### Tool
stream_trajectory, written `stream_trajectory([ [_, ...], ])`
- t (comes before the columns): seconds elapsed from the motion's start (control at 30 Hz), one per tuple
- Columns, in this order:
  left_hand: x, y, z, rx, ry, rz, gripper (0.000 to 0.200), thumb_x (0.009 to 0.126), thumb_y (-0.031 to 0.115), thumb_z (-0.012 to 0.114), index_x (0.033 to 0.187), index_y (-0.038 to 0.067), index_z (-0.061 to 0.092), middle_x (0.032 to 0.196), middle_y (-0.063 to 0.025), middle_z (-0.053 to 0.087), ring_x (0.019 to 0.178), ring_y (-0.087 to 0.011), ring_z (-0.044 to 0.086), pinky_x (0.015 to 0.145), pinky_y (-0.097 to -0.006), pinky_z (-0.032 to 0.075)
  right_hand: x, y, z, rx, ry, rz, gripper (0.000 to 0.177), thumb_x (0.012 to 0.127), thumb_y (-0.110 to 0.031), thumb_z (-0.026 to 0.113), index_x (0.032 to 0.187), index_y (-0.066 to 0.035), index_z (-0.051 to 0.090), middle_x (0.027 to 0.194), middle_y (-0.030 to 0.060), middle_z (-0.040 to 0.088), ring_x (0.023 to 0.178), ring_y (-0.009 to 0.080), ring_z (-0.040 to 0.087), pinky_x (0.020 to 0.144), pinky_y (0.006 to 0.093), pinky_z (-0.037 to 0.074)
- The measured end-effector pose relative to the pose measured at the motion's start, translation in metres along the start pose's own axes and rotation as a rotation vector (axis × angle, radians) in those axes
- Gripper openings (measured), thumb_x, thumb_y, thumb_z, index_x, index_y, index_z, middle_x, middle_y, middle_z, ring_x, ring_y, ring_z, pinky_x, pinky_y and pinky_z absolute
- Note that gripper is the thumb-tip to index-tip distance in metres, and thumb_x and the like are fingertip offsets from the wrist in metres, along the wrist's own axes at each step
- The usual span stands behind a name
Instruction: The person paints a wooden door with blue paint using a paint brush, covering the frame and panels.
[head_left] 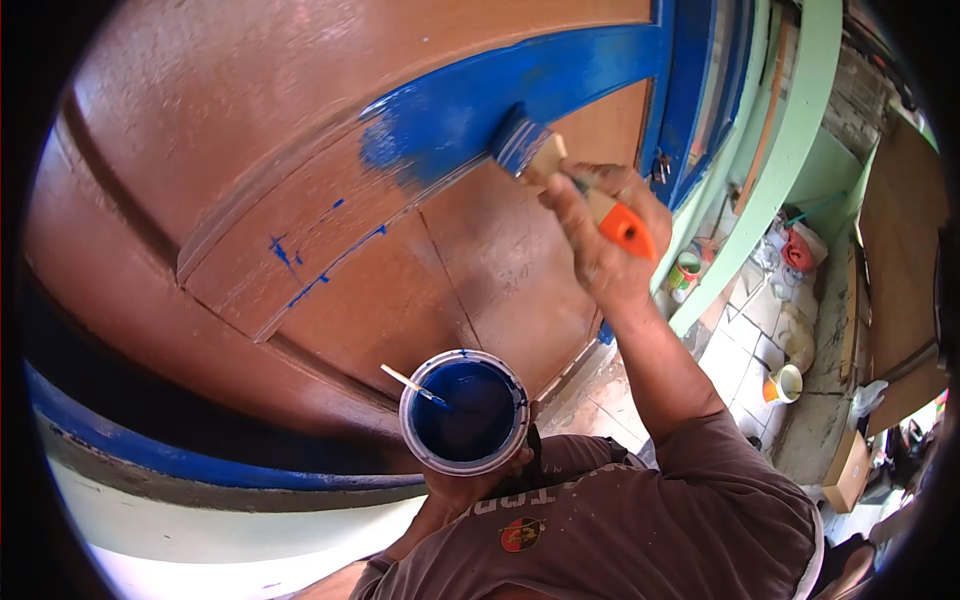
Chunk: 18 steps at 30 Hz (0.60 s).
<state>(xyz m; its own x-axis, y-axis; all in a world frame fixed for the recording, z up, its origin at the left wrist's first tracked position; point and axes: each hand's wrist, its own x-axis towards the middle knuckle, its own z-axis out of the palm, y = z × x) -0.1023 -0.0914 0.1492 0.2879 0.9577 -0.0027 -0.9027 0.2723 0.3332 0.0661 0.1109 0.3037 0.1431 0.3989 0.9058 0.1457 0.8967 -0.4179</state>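
Right arm up, left one tucked in low
Right hand [610, 225] raised with fingers curled in a grip, forearm [662, 365] angled up from the bent elbow; left hand [465, 487] held near the torso, partly hidden, lol

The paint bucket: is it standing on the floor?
No, the left hand holds the paint bucket up from below, beside the brown door.

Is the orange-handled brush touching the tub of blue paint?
Apart: the head view shows brown door between the brush and the tub.
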Motion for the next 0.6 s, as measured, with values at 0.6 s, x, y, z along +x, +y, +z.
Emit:
stream_trajectory([
  [0.6, 0.003, 0.013, 0.003, 0.034, 0.141, 0.026, 0.096, 0.086, 0.08, 0.055, 0.154, 0.014, 0.042, 0.157, -0.0175, 0.044, 0.144, -0.0375, 0.04, 0.087, -0.0514, 0.051, 0.139, -0.066, -0.034, 0.25, -0.013, -0.008, 0.032, 0.093, -0.029, 0.076, 0.09, 0.002, 0.067, 0.066, 0.0079, 0.061, 0.046, 0.0133, 0.054, 0.043, 0.0231, 0.04],
])
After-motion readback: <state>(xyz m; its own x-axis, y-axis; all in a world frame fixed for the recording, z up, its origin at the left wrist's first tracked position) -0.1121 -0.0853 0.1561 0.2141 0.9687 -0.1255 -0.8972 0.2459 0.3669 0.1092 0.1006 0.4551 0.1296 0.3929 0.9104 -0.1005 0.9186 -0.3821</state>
